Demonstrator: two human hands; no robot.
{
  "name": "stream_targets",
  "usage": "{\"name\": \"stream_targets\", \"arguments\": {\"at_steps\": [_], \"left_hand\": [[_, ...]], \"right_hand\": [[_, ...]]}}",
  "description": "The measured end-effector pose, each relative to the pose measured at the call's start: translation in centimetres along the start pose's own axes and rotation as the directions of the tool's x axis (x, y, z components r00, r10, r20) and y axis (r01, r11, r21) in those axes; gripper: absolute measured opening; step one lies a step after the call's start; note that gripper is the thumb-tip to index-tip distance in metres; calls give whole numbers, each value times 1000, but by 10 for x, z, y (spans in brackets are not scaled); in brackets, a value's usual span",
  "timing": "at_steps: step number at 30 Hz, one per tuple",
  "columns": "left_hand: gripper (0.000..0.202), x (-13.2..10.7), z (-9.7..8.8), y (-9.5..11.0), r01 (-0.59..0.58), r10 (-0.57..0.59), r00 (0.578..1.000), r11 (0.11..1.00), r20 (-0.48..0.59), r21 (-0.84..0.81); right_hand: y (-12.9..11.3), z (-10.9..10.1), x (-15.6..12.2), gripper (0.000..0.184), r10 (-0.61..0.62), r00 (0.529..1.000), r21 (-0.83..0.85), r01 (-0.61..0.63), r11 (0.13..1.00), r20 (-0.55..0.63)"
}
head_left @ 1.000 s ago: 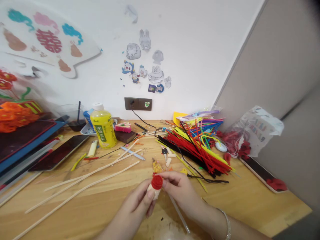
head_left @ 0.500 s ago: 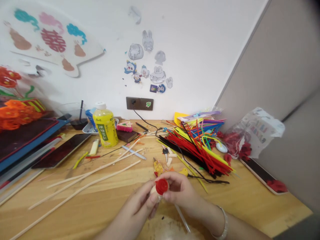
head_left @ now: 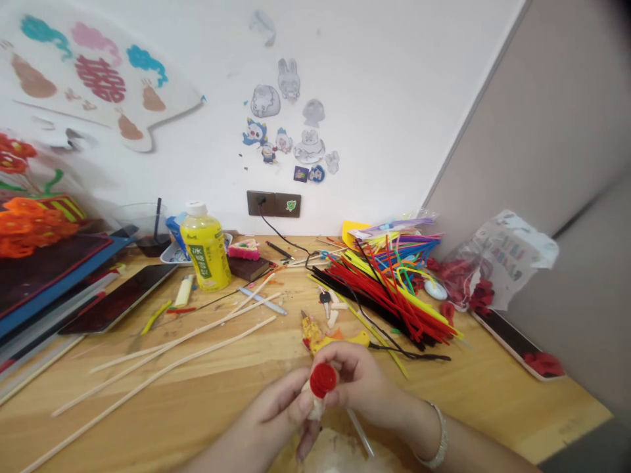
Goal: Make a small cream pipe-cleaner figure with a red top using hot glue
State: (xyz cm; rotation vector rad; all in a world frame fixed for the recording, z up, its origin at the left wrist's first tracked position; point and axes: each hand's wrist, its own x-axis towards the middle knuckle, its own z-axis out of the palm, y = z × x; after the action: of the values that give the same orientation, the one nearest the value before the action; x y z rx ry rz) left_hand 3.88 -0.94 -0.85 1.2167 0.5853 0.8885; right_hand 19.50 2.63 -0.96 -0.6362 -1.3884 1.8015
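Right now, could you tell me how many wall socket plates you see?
2, side by side: the left socket plate, with a black cable plugged in, and the right socket plate, bearing a green sticker. Clutter may hide others.

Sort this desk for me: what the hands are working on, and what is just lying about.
In hand:
- red coil, pinched by the right hand
- pale stem under it, held by the left hand

Lying about:
- yellow bottle
- pipe cleaner pile
- long wooden sticks
- tablet
- yellow-handled pliers
- plastic bag of red pieces
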Motion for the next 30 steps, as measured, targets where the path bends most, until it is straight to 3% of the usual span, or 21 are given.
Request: {"name": "stream_targets", "arguments": {"at_steps": [9, 18, 21, 25, 30], "left_hand": [[35, 0, -7, -13, 34, -34, 998, 999, -50, -10], [42, 6, -5, -1, 20, -14, 987, 999, -161, 41], [39, 5, -5, -2, 14, -19, 987, 999, -159, -32], [37, 2, -3, -3, 63, -109, 979, 967, -174, -248], [38, 2, -3, -6, 87, -131, 980, 958, -149, -272]], "right_hand": [[0, 1, 0, 38, -10, 1000, -13, 10, 1000, -12], [-4, -2, 3, 41, -11, 1000, -103, 9, 995, -19], [-1, -5, 3, 39, -30, 1000, -124, 29, 992, -3], [1, -9, 4, 39, -69, 998, -173, 70, 982, 11], [-10, -3, 5, 33, -202, 978, -419, 202, 885, 46]]}}
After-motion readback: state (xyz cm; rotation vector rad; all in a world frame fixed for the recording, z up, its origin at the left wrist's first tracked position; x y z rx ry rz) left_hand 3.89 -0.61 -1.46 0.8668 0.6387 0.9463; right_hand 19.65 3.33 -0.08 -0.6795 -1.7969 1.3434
